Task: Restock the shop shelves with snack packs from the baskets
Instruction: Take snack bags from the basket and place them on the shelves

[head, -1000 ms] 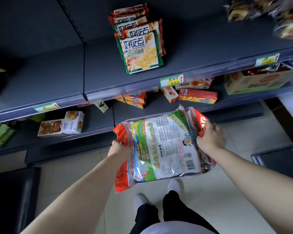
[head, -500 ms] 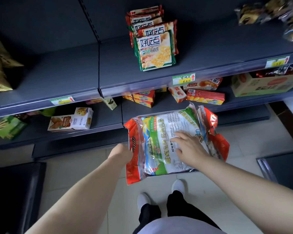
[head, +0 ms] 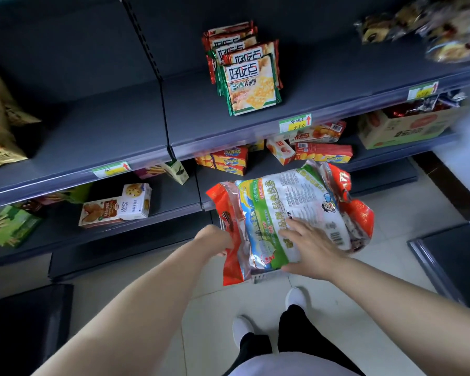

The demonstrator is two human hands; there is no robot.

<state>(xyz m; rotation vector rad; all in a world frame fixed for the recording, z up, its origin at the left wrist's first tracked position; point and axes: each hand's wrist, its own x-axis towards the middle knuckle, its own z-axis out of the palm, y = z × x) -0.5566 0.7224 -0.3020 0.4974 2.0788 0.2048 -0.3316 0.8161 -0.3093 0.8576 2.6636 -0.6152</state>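
SHOP AISLE: At far left, crinkled tan snack bags [head: 0, 118] sit on the upper dark grey metal shelf [head: 98, 137]. Beneath them a green cardboard box [head: 11, 229] and a white-and-brown biscuit carton [head: 114, 206] lie on the lower grey shelf [head: 174, 195]. Towards the middle, a row of green-and-red cracker packets [head: 248, 80] stands on the upper shelf, behind a green-and-yellow price tag [head: 295, 122].

Below, the person's left hand [head: 215, 238] grips the left edge of a red plastic snack pack [head: 232, 267], its fingers curled out of sight behind the wrapper. Stacked on that is a large glossy snack pack [head: 291, 207]. It is a pillow-shaped bag with a white panel dense with print, green and blue bands along its left side, a cartoon face and a barcode near its right end. More crumpled red wrapper [head: 361, 215] bulges out at the right.

The bundle is held in the air above the pale tiled floor [head: 391, 210], just in front of the lower shelf's edge. The right hand [head: 312, 245] lies flat on the big bag's near end, fingers straight and spread, pressing down.

Further right, flat orange-red boxes [head: 323, 154] lie on the lower shelf beside a brown cardboard carton [head: 402, 128]. Clear-wrapped pastries [head: 432, 28] blur at top right.
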